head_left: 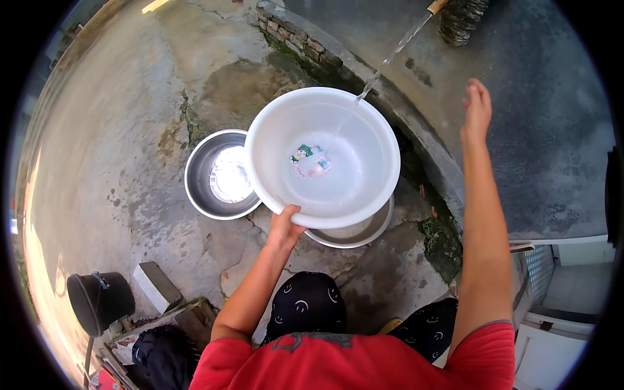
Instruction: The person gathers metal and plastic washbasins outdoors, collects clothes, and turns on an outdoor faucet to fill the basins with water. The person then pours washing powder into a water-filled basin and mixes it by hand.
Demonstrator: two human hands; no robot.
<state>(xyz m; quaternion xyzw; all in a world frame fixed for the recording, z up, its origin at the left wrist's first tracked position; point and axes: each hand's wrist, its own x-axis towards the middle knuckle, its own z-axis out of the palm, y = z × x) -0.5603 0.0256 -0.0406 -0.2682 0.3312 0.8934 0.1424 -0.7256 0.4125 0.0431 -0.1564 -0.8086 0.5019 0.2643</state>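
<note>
My left hand [286, 225] grips the near rim of a large white plastic basin [260, 149], its thumb lying over the edge. Inside, the basin's bottom bears a printed cartoon picture. A stream of water [390, 60] falls from a pipe end [437, 6] at the top and lands within the far right of the basin. My right hand [478, 114] is raised off to the right, apart from the basin, with its fingers loosely extended and nothing in them. A steel basin [198, 188] stands to the left, partly covered by the white rim. Another metal basin [364, 235] shows beneath it.
A low concrete ledge with bricks [292, 38] and a mossy gutter [442, 240] runs along the right. At lower left are a black bucket [97, 302], a grey block [157, 286] and a dark cloth bundle [166, 351]. A white appliance [552, 351] sits at lower right.
</note>
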